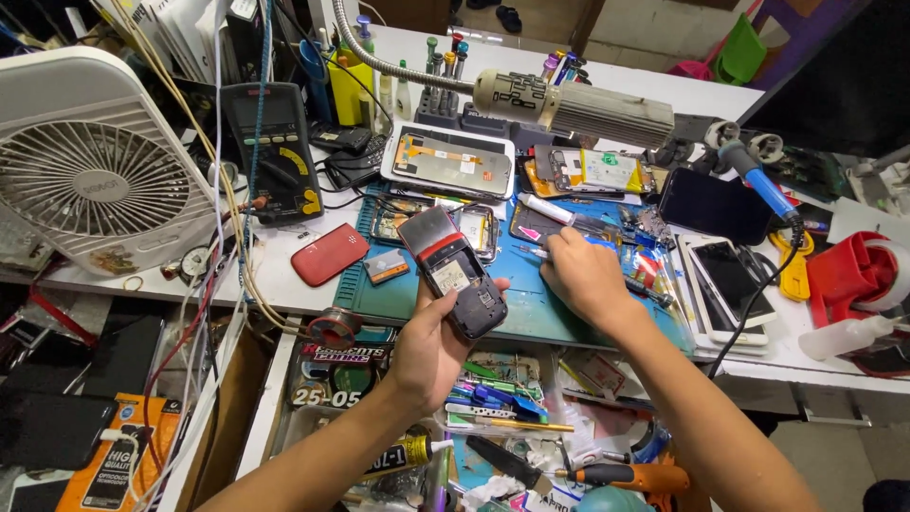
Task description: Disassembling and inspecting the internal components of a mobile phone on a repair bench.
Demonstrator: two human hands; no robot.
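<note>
While an opened phone (453, 275) is gripped in the left hand (431, 346) above the blue mat (540, 318), the right hand (583, 275) is curled on the mat, apparently pinching a small tool; counter (284, 280) is crowded with phone parts.

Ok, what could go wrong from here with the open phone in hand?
The left hand grips the opened phone one-handed above the open drawer; a slip could drop it in. The right hand reaches among loose parts on the blue mat; it might knock them off.
</note>
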